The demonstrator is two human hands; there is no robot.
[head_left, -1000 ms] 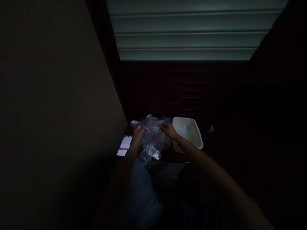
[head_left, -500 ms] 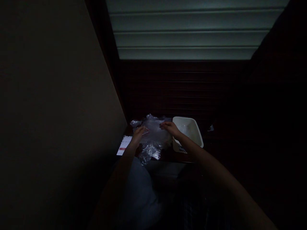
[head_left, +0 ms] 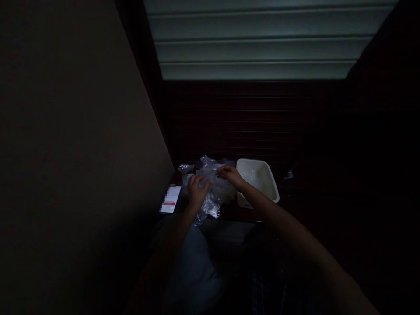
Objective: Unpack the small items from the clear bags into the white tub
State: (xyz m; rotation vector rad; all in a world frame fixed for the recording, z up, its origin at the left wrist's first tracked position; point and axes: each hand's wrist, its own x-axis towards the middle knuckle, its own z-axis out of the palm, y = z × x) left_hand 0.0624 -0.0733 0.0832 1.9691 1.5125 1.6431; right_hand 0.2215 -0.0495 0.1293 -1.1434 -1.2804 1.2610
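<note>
Clear plastic bags [head_left: 215, 186] lie in a loose, crinkled pile on a dark tabletop. Over the pile's left side is my left hand [head_left: 197, 192], its thumb and fingers curved and apart, with nothing visible gripped between them. From the right, my right hand [head_left: 231, 175] reaches over the upper part of the pile, fingers pinched together at a clear plastic bag. The dim light hides exactly where the fingertips meet the plastic. Just right of that hand stands a cream plastic basin [head_left: 274, 189] with some pale, see-through material inside.
A lit phone [head_left: 171, 199] lies at the table's left end, beside a plain wall [head_left: 98, 131]. Behind the table rises a dark slatted panel [head_left: 229, 118] with pale slats above. A small scrap of plastic [head_left: 289, 174] shows right of the basin.
My left hand has shifted right and turned, its thumb and fingers now spread over the bags. The right hand has barely moved.
</note>
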